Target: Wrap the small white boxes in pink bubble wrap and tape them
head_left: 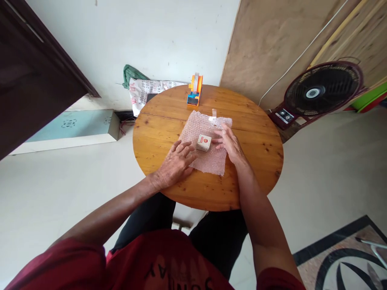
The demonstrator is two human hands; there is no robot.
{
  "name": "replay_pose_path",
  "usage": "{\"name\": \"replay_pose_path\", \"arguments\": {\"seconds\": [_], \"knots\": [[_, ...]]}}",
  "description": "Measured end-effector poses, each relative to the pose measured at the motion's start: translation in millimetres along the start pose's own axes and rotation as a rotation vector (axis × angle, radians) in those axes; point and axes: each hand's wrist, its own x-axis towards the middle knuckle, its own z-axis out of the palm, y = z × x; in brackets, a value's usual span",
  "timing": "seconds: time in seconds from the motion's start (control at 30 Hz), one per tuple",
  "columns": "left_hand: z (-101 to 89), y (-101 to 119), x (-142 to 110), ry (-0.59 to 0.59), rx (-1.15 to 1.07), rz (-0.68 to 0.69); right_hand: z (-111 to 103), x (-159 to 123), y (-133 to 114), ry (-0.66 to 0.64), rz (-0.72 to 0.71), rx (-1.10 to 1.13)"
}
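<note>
A small white box with red print rests on a pinkish sheet of bubble wrap that lies flat on the round wooden table. My left hand is at the wrap's left edge, fingers apart and close to the box, holding nothing. On the other side, my right hand has its fingers spread over the wrap, the fingertips just right of the box. Whether they touch the box I cannot tell. A short strip of clear tape sticks up at the wrap's far edge.
An orange and blue tape dispenser stands near the far edge of the wooden table. Against the wall behind are a printed white sack and a green bag. A dark red fan stands to the right.
</note>
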Motion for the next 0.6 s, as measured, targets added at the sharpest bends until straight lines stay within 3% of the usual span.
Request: {"name": "replay_pose_path", "arguments": {"seconds": [0.2,0.43,0.6], "knots": [[-0.9,-7,29,0.138,-0.114,-0.079,-1,1,-1,0.002,0.045,0.040],[-12.6,-34,90,0.031,-0.276,-0.161,-5,-1,-7,-0.001,0.027,0.097],[-1.8,-37,101,0.022,-0.427,-0.294,-10,-8,-16,-0.121,0.062,0.195]]}}
